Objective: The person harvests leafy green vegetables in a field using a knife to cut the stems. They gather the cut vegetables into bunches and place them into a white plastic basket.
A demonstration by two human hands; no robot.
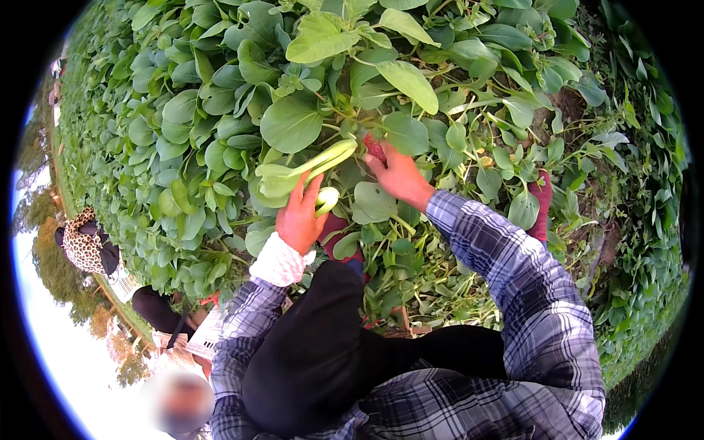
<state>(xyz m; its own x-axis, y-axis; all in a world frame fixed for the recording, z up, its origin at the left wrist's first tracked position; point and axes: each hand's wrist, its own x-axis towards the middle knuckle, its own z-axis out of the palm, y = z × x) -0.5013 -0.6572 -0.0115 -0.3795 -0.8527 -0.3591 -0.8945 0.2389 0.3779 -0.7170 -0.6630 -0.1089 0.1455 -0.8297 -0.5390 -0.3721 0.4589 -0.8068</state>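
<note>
My left hand (300, 214) grips the pale green stalks of a leafy green plant (308, 165), which lies tilted across the crop with its leaves pointing left. My right hand (398, 176) reaches into the foliage just right of the stalks and is closed on a small red-handled tool (375, 147), whose far end is hidden among the leaves. Both forearms wear plaid sleeves (513, 279); a white cuff shows at the left wrist. My dark trouser leg (323, 352) fills the lower middle.
A dense bed of broad-leaved greens (220, 110) covers the ground all around. My red shoes (541, 205) stand among the plants. At the left edge another person (84, 246) in a spotted garment bends over, and a further person (180, 400) is at the lower left.
</note>
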